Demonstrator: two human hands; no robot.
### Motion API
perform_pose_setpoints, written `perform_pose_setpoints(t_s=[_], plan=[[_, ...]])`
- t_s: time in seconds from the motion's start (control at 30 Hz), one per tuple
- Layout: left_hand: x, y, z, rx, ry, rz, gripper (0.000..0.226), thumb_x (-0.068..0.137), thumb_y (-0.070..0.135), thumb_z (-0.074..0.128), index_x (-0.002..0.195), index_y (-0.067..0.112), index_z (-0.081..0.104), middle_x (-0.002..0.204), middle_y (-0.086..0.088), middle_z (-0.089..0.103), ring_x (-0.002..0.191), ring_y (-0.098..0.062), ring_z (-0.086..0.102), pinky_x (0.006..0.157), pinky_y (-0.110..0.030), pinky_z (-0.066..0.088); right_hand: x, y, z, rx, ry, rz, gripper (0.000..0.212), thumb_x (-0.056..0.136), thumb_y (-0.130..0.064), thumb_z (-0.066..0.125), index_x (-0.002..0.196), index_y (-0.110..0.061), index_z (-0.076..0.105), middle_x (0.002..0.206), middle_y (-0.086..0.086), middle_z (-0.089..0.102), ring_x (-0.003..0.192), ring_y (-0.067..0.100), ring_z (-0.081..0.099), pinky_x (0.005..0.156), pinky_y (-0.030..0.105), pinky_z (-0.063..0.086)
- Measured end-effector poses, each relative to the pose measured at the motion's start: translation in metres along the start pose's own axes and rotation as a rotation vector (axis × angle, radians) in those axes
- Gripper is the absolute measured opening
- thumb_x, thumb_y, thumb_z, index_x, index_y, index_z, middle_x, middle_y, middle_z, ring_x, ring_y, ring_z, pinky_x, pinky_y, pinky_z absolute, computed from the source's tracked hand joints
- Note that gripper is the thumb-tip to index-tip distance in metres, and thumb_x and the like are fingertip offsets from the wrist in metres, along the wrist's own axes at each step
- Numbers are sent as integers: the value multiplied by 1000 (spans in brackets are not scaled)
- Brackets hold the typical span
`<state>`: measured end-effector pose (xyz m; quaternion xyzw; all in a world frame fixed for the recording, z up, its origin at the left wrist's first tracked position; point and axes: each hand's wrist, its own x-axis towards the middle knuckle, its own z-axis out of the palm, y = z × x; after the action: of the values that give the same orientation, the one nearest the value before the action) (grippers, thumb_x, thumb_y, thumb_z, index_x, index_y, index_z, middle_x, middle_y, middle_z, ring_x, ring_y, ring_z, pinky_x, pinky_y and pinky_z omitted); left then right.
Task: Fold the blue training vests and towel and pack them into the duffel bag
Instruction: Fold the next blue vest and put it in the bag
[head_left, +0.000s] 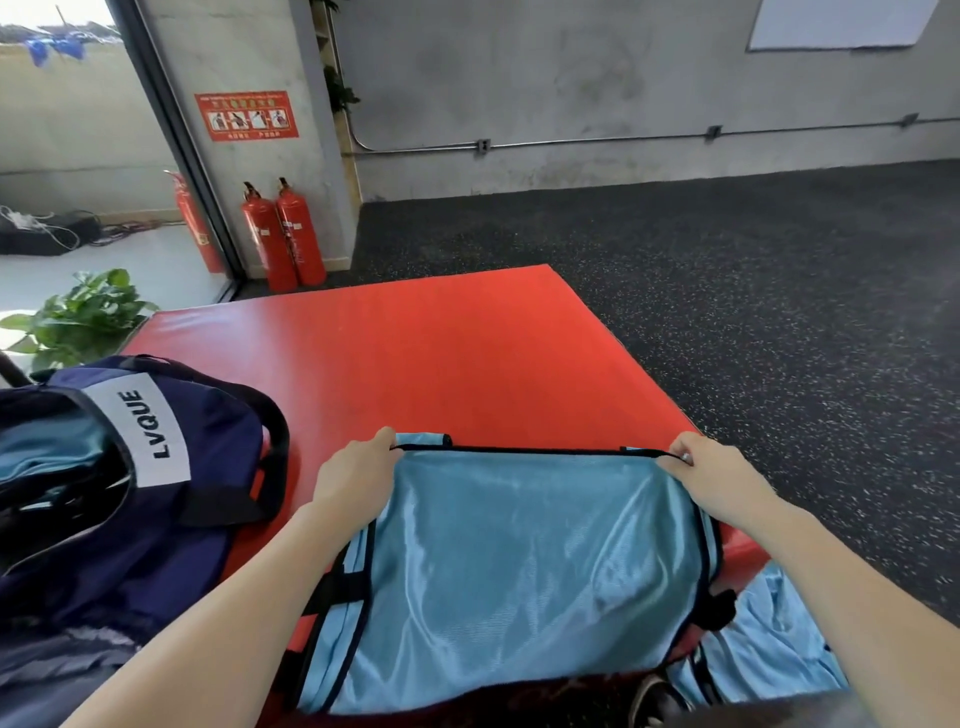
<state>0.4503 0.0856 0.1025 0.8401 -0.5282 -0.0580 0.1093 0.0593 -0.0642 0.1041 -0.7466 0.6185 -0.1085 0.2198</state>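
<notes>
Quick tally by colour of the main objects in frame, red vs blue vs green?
Red: 4: mat, three fire extinguishers
Blue: 3: held vest, second vest, duffel bag
Green: 1: plant
Total: 8

Light-blue mesh training vest with dark trim (524, 561): flat on the red padded floor mat (441, 358), near edge. Left hand (358, 467) at its far left corner, right hand (706, 475) at its far right corner, each pinching the far hem. Navy fabric duffel bag (171, 499): on the mat, left of the vest, mouth open. Second light-blue vest (769, 639): right of the first, hanging off the mat's edge. Leafy green potted plant (83, 312): behind the bag. Two red fire extinguishers (283, 234): beyond the mat's far corner, against the grey concrete pillar (244, 62).
</notes>
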Motion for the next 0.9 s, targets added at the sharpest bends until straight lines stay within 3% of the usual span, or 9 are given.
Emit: perform_pose_setpoints(t_s=[0.1,0.23,0.3,0.43,0.57,0.63,0.7,0.8,0.9], plan=[[4,-1,1,-78,19,-23,18,105,37,40,100,24,51,76,1,62,66,-20,59,56,-34,43,9,1,-3,13,-25,-6,16,101,-37,55,92,-24,56,90,3,66,84,21,61,75,36,50],[14,-8,0,-199,-38,-7,8,100,27,50,100,27,57,85,5,64,75,-19,61,65,-37,51,17,1,-6,-24,-84,2,18,104,-31,50,98,-15,55,89,5,64,79,18,57,62,29,38],[17,-11,-2,-189,-71,12,9,97,21,52,99,22,61,88,5,63,83,-21,62,75,-44,55,20,1,-6,-15,-108,23,21,104,-33,47,96,-16,54,91,6,64,81,20,58,63,31,40],[22,-9,-3,-174,-52,65,15,97,18,53,86,27,55,87,3,58,80,-21,57,67,-36,47,23,6,-9,24,-136,40,27,105,-38,43,93,-16,54,91,5,63,82,20,58,70,34,42],[31,-6,-5,-213,8,178,6,98,21,57,100,22,62,115,8,47,111,-14,42,96,-31,37,22,9,-12,30,-156,13,27,105,-38,45,88,-18,52,83,2,60,74,18,53,66,35,40],[36,-6,-3,-224,-3,213,4,98,24,59,98,22,63,121,12,44,117,-10,37,103,-31,32,19,9,-12,45,-152,-2,24,103,-38,50,91,-18,55,81,3,62,72,18,54,64,34,40],[37,-7,-1,-228,-26,226,7,97,25,62,90,23,63,120,12,49,115,-9,43,102,-31,35,16,10,-11,48,-116,-45,18,99,-36,59,89,-21,57,83,2,65,76,18,59,65,33,42],[39,-10,3,-249,-17,221,24,92,20,67,72,26,57,99,7,62,97,-15,55,85,-32,40,15,16,-12,3,-31,-101,15,91,-37,70,83,-29,59,86,-5,64,83,16,61,77,36,50],[40,-9,1,-259,-11,178,16,91,22,68,78,25,62,90,7,60,85,-10,54,75,-28,37,15,23,-12,-57,-22,-139,18,87,-37,75,79,-31,60,98,-10,53,90,14,55,84,37,48]])
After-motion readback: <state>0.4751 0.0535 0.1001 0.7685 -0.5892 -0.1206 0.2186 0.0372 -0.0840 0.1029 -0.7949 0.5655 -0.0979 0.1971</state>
